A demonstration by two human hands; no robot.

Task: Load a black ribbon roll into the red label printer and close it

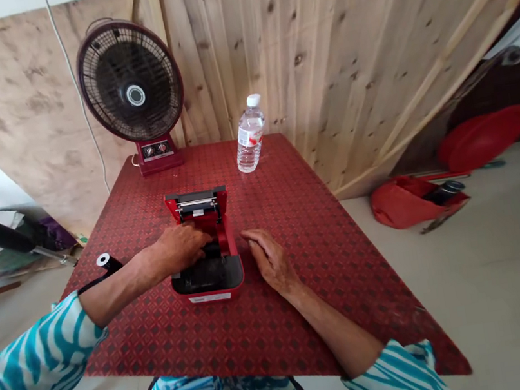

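Observation:
A red and black machine that looks like a small label printer (pixel 211 297) stands on the table, its lid (pixel 196 202) tipped up at the back. My left hand (pixel 182 244) reaches into its compartment from the left. Its fingers are curled down beside a dark part inside, and the fingertips are hidden, so what they hold cannot be made out. My right hand (pixel 272 261) rests on the tabletop just right of the machine, fingers loosely stretched, holding nothing. Left of my left forearm lies a black roll with a white core (pixel 108 262), partly behind the arm.
The red patterned table (pixel 315 304) carries a dark red fan (pixel 131 84) at its back left and a clear water bottle (pixel 250 134) at its back. A wooden wall (pixel 295 40) rises behind. On the floor to the right are a red bag (pixel 398 203) and a red basin (pixel 486 138).

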